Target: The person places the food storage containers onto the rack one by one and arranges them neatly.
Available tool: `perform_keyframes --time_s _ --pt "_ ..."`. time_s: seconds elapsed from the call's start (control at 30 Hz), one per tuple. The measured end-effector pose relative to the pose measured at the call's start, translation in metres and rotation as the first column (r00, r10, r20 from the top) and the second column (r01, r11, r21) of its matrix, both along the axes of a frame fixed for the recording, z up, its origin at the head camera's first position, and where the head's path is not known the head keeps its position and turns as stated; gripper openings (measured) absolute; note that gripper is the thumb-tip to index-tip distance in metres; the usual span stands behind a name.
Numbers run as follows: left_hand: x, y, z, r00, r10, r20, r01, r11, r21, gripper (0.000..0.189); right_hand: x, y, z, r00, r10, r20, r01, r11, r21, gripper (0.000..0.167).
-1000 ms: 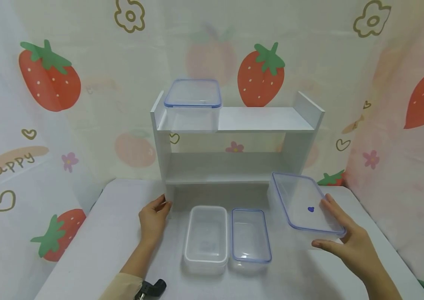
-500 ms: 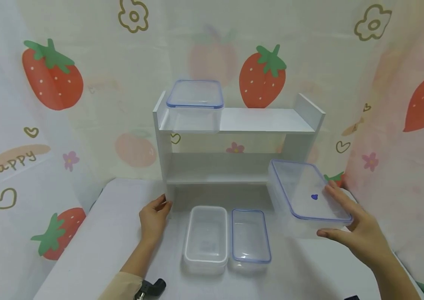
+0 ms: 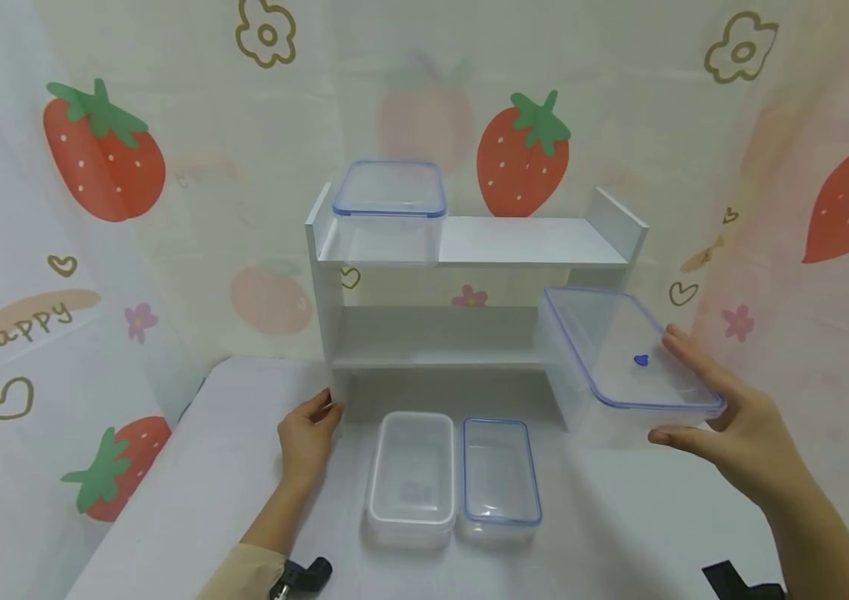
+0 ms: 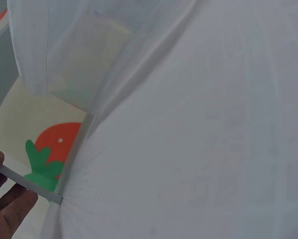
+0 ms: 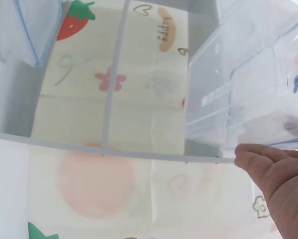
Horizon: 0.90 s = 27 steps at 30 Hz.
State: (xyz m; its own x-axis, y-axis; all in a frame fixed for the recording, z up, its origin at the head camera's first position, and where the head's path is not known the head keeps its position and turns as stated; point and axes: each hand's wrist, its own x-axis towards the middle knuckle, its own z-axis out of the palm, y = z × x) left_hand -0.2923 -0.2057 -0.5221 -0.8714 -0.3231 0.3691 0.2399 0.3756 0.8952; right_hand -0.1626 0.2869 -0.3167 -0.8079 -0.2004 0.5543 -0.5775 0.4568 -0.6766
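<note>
My right hand [image 3: 750, 429] grips the right end of a clear plastic food container [image 3: 592, 342] with a blue-rimmed lid and a small blue mark on it. The container is held in the air, tilted, in front of the right side of a white two-tier shelf [image 3: 439, 337]. In the right wrist view, the fingertips [image 5: 253, 154] lie along the side of the container [image 5: 214, 94]. At the shelf's lower left, my left hand [image 3: 307, 442] pinches the front edge of the side panel. The left wrist view has the fingers [image 4: 19, 206] around that thin panel [image 4: 32, 186].
A blue-rimmed container [image 3: 390, 225] stands on the top tier at left. On the white table [image 3: 192, 500], a white-lidded container [image 3: 415, 475] and a smaller blue-rimmed one [image 3: 501, 475] stand side by side before the shelf. A strawberry-print cloth [image 3: 169, 275] hangs behind.
My right hand has lifted the food container upward and slightly right, from near table height to about the middle tier. My left hand stays on the shelf's side panel.
</note>
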Motion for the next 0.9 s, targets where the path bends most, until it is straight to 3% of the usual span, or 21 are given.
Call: perform_keyframes --time_s 0.47,0.77,0.9 --pt "0.0 -0.001 -0.001 1.0 -0.003 0.023 0.003 1.0 0.017 0.038 -0.005 -0.004 0.037 0.996 -0.089 0.018 0.088 0.995 0.04 0.101" --pt "-0.003 -0.001 -0.003 1.0 0.006 0.02 -0.007 1.0 0.007 0.038 -0.012 -0.009 0.06 0.999 -0.041 -0.019 0.042 0.999 0.025 0.1" --pt "-0.002 -0.001 -0.001 1.0 0.002 0.019 -0.003 1.0 0.008 0.038 -0.017 -0.01 0.067 1.0 0.005 0.006 -0.005 1.0 -0.017 0.097"
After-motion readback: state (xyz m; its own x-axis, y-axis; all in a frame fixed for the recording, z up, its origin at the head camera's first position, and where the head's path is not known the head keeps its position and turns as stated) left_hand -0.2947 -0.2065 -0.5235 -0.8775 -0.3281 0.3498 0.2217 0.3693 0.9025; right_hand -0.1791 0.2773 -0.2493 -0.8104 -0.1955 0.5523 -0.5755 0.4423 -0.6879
